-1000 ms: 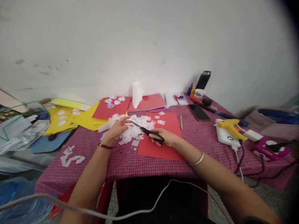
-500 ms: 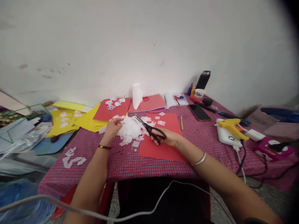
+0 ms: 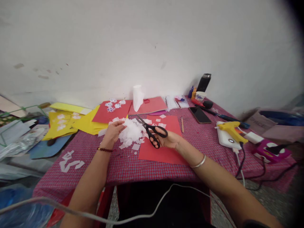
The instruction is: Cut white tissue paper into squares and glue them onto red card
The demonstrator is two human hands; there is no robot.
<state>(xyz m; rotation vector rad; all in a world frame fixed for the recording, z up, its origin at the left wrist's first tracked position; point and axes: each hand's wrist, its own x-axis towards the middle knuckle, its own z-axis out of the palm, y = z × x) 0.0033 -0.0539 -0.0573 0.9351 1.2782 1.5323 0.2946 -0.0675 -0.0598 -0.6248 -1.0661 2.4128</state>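
Observation:
My right hand (image 3: 166,139) grips black-handled scissors (image 3: 147,126) by the finger loops, above the red paper sheet (image 3: 152,152). The blades are a little apart and point up and left over a heap of white paper pieces (image 3: 130,131). At the heap's left edge, my left hand (image 3: 115,129) has its thumb and fingertips pinched together; whatever is between them is too small to make out. Loose white squares (image 3: 136,147) lie in front of the heap, and more lie on the red sheet.
Behind are yellow sheets (image 3: 89,122), a red sheet with paper flowers (image 3: 116,110) and a white paper roll (image 3: 137,98). To the right lie a phone (image 3: 199,114), a yellow glue gun (image 3: 232,131) and cables. White paper strips (image 3: 68,163) lie front left. A white cable (image 3: 133,220) crosses the foreground.
The scissors' handles have spread wider and the blades have parted more. My left hand stays beside the heap, fingers still pinched. The whole view has shifted slightly.

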